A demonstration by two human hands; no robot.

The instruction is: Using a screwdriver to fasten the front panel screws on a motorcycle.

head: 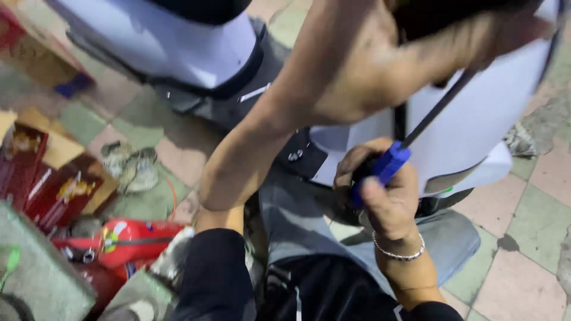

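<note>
Gripped the screwdriver (389,163) in the right hand (386,202), fingers wrapped tight round the blue-and-black handle, thumb laid along its side. Held it low in the middle of the view, just in front of the white panel (493,113) of a scooter. Pointed up and to the right: handle down-left toward the body, thin dark shaft rising on a slant along the long axis, tip hidden near the blurred left hand (488,35) at the panel's top. Could not tell whether the left fingers were spread or closed; too smeared. Judged it best to keep the wrist in line with the shaft, press straight along it, and brace the panel so the tip would not slip. Left a red fire extinguisher (128,241) and cardboard boxes (53,178) well off to the side on the tiled floor (529,232).
</note>
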